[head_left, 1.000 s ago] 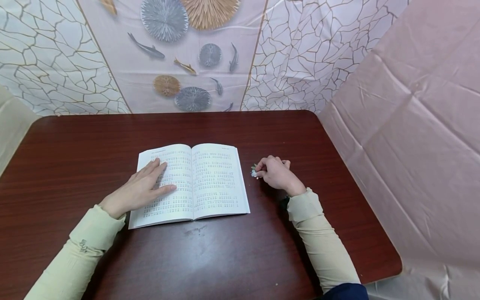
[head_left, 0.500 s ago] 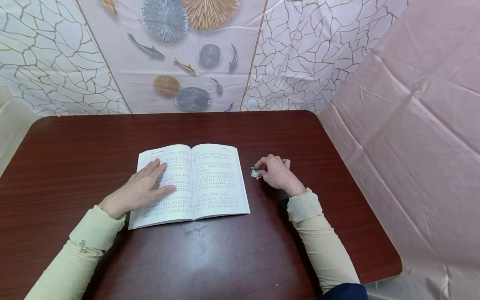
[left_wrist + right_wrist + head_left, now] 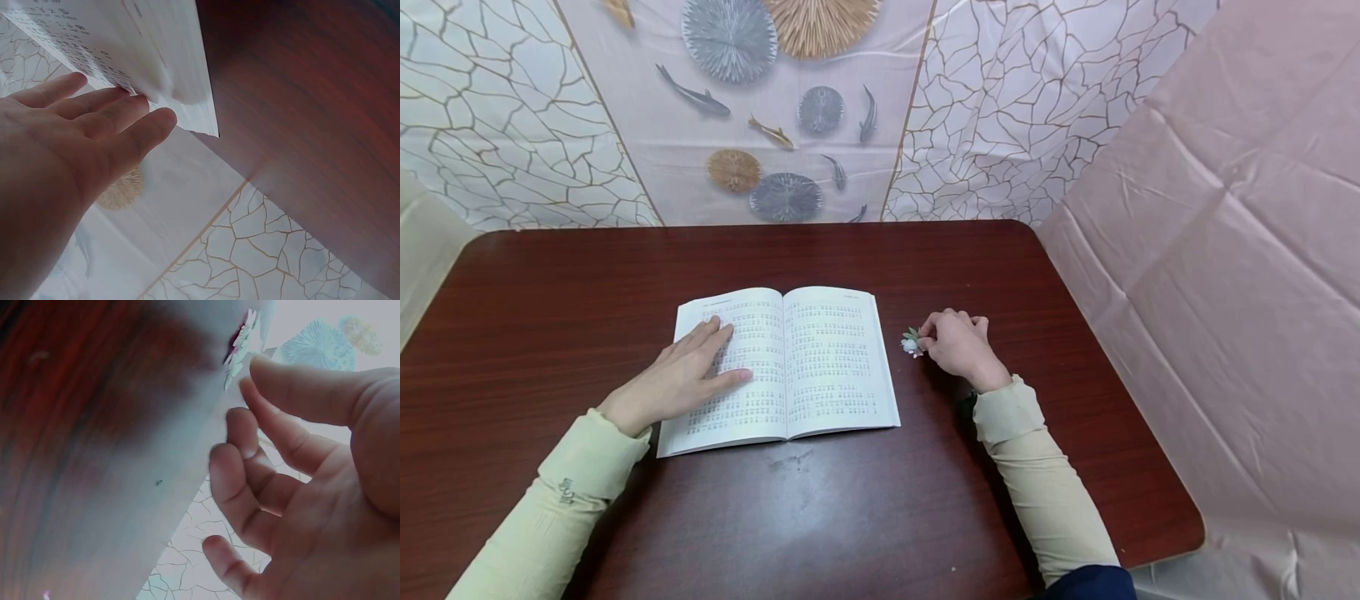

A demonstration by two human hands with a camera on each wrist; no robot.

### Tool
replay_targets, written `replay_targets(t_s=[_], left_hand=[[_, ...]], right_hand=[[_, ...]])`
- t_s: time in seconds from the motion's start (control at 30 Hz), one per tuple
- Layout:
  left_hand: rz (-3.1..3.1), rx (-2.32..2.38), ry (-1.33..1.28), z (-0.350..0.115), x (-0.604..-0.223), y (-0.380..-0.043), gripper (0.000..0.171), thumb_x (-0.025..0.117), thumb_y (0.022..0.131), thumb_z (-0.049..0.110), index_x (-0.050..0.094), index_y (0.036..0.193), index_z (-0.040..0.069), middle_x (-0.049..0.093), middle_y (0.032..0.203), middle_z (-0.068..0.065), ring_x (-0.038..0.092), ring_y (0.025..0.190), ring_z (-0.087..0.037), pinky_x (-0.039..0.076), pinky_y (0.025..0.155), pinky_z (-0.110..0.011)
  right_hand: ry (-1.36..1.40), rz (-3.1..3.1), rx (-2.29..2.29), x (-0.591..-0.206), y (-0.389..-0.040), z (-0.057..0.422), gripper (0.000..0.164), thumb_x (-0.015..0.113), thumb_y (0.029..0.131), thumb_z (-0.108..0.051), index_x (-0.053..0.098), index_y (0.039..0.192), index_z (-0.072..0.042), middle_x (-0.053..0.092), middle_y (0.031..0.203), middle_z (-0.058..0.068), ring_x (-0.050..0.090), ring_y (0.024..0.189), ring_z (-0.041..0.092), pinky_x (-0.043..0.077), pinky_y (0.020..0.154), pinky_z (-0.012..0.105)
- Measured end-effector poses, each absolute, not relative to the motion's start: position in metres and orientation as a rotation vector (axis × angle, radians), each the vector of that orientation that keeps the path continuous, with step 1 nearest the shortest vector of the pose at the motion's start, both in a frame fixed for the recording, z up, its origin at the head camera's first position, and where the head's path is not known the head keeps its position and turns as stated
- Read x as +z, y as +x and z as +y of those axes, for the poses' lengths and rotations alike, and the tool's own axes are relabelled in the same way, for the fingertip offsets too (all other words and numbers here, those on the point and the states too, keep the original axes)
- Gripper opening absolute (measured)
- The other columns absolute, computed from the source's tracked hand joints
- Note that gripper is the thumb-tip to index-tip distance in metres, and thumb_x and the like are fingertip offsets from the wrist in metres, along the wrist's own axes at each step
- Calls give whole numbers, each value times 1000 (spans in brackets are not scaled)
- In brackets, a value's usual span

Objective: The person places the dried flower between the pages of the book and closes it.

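An open book (image 3: pixel 831 367) with printed pages lies on the dark red-brown table. My left hand (image 3: pixel 673 383) rests on its left page, fingers spread and thumb pointing toward the spine. In the left wrist view, the left hand's (image 3: pixel 94 137) fingertips touch the page. Right of the book lies a small flower ornament (image 3: pixel 911 344), white with green leaves. My right hand (image 3: pixel 958 343) is beside it, thumb and forefinger at its right edge. In the right wrist view, the ornament (image 3: pixel 239 351) lies just beyond the thumb and forefinger tips, which show a narrow gap; the other fingers curl loosely.
The table (image 3: pixel 820 517) reaches back to a patterned cloth (image 3: pixel 1037 100) hanging behind it. A plain pinkish cloth (image 3: pixel 1247 275) hangs along the right side. A dark band (image 3: pixel 967 407) shows at the right wrist, under the sleeve cuff.
My right hand has shifted slightly right, leaving more of the flower ornament in sight. The ornament has turned a little and stayed in about the same place. The left hand and book have not moved.
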State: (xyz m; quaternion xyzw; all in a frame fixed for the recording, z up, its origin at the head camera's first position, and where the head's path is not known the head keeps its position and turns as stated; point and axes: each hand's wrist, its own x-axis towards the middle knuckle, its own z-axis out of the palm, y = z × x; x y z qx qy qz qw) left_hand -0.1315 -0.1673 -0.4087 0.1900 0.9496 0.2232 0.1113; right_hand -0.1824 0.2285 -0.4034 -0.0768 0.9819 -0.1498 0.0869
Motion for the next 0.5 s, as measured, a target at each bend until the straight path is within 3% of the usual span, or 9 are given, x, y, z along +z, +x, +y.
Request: replay_targets(t_s=[0.5], left_hand=[[2786,652,561,-167,-408,-131,92,51,93,60,27,148,-9,17,155,-31,15,143,-45,18,108,-67]], right_hand=[[-260,2904,-474,-406,-184,224,13,72,89,-27,69,87,-14,59,93,3,50,94,26,22,97,54]])
